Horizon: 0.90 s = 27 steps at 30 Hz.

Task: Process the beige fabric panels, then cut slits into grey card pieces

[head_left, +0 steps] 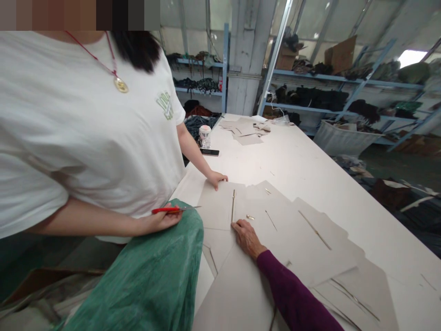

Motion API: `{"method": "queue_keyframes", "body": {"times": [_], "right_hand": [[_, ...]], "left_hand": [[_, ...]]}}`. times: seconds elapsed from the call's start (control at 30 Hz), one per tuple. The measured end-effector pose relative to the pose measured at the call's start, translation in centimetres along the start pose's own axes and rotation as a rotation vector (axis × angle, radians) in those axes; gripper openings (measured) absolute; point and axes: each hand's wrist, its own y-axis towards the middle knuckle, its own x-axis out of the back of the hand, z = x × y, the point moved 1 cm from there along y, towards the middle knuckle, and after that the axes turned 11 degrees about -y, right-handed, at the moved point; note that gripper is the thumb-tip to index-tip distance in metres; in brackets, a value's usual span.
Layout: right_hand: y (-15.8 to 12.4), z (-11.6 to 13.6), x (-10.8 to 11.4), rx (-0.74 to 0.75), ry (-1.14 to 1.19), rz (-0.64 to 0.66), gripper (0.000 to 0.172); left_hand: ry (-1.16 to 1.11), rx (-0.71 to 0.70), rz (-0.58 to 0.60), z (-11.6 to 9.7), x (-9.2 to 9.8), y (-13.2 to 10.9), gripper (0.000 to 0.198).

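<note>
My right hand (247, 238), at the end of a purple sleeve, rests on pale grey card sheets (275, 257). Its fingertips touch the near end of a narrow gold-coloured strip or slot (233, 204); I cannot tell which. The fingers lie forward on the card, with nothing visibly gripped. My left hand is out of view. Across from me, a person in a white T-shirt lays one hand (217, 178) on the edge of a card sheet. Red-handled scissors (167, 209) are in that person's other hand, over green sheeting (165, 266).
More gold-coloured lines (314, 230) and a small metallic piece (250, 217) show on the cards. Farther along the white table (285, 156) are a phone (209, 152), a jar (205, 134) and stacked card pieces (246, 131). Blue shelves (310, 106) and a white bin (344, 140) stand behind.
</note>
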Motion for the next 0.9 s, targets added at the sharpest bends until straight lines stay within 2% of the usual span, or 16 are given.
{"method": "queue_keyframes", "body": {"times": [0.13, 0.27, 0.4, 0.53, 0.67, 0.77, 0.9], "right_hand": [[-0.2, 0.3, -0.2, 0.02, 0.001, -0.001, 0.026], [-0.5, 0.5, -0.1, 0.009, 0.014, -0.004, 0.026], [-0.5, 0.3, 0.6, -0.052, 0.046, -0.024, 0.034], [1.2, -0.5, 1.2, -0.172, 0.053, -0.053, 0.048], [2.8, -0.8, 1.8, -0.256, 0.07, -0.065, 0.046], [1.6, 2.0, 2.4, -0.242, 0.114, -0.106, 0.038], [-2.4, 9.2, 2.4, -0.163, 0.312, -0.185, 0.023]], "left_hand": [[0.005, -0.021, -0.01, -0.1, 0.3, 1.3, 0.018], [0.049, -0.017, 0.009, -1.5, -0.5, 0.7, 0.025], [0.078, 0.016, 0.065, -2.8, -2.2, -0.2, 0.034], [0.109, 0.058, 0.146, -4.3, -4.4, -0.3, 0.035], [0.174, 0.081, 0.173, -6.6, -6.7, -0.7, 0.041], [0.177, 0.059, 0.189, -8.5, -8.6, -1.2, 0.042], [0.168, -0.003, 0.19, -11.4, -10.5, -1.3, 0.031]]}}
